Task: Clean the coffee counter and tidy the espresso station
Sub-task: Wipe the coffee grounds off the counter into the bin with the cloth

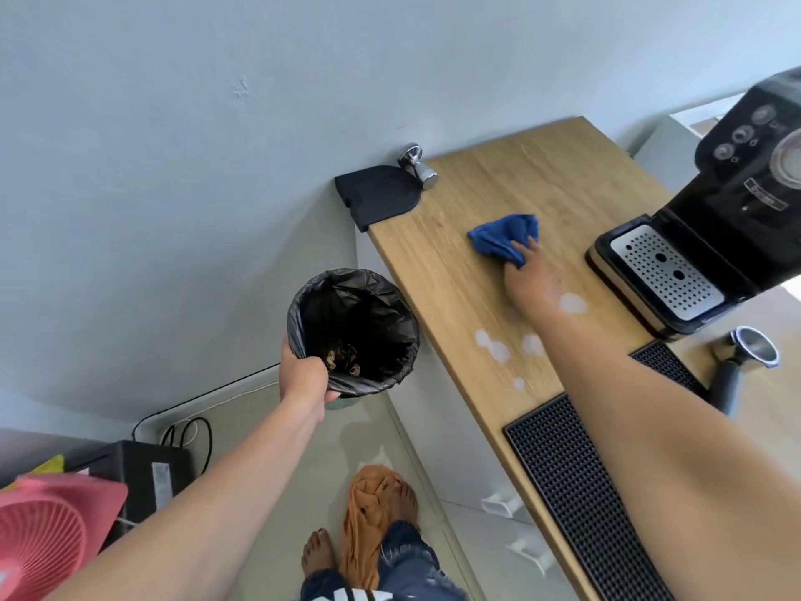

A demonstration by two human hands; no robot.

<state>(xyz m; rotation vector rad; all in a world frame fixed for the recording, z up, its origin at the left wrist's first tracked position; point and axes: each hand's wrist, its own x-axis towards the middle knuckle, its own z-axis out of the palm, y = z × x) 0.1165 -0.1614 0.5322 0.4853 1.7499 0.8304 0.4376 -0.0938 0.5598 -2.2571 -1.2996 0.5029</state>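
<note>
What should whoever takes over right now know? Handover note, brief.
Left hand grips the rim of the black-lined bin, held beside the counter edge; some waste inside.
Right hand holds the blue cloth on the counter, near the espresso machine.
Done: cannot tell how much is wiped.
To do: white spots between cloth and bar mat; portafilter lies loose beside the bar mat; tamper sits by the black mat at the wall.

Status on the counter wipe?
Right hand grips blue cloth on counter. Left hand holds lined bin beside counter edge. White spots not yet wiped.
</note>
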